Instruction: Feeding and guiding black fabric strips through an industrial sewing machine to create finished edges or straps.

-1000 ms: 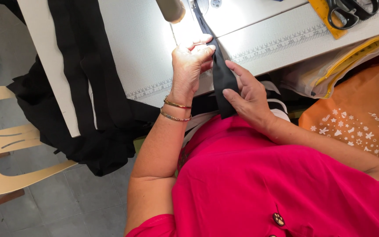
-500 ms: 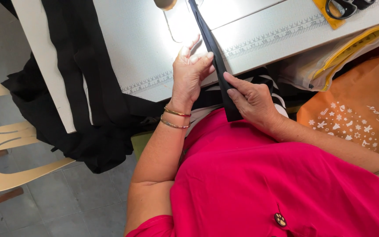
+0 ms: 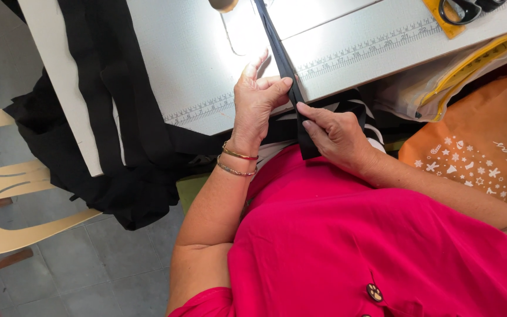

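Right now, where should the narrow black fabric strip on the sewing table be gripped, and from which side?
Probably by its long edges at the table's front edge, where the narrow black fabric strip runs flat and taut. The left hand pinches from the left there; the right hand presses it from the right, lower down.

White sewing table (image 3: 200, 53), black fabric (image 3: 112, 88), scissors (image 3: 470, 7)

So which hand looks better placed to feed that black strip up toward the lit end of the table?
Probably the left hand: it pinches the black strip higher up, at the table edge. The right hand grips lower, near the lap.
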